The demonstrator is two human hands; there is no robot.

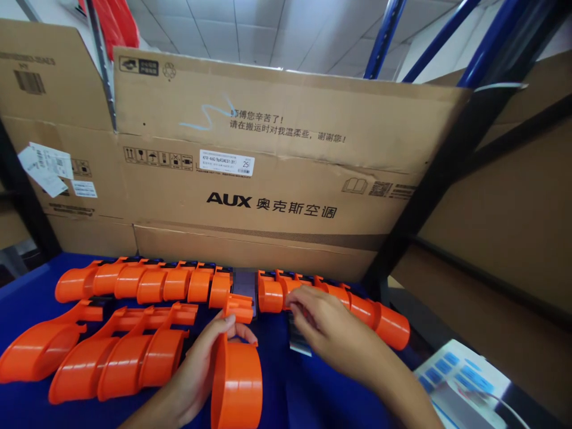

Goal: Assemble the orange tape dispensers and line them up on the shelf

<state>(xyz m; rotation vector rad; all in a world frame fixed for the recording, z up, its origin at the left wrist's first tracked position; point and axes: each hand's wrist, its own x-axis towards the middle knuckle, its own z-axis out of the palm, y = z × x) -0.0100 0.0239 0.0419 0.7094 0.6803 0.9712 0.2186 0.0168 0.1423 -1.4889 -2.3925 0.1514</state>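
My left hand [201, 363] is closed around the stem of an orange plastic ring-shaped part [239, 381], its wide round end hanging towards me. My right hand [324, 319] reaches over the right part of the back row, thumb and fingers bent together in a pinch; what lies between them, if anything, is hidden. Below its fingertips is a dark, shiny flat piece [299, 339], partly covered by the hand. Right beside that hand stand more orange parts [270, 296] with black pieces at their stems.
Similar orange parts line the back left [152, 286] and front left [120, 363] of the blue surface [272, 387]. Between the back groups lies a dark flat device [245, 289]. A cardboard wall [286, 179] rises behind. A white-and-blue box [465, 375] with a cable stands at right.
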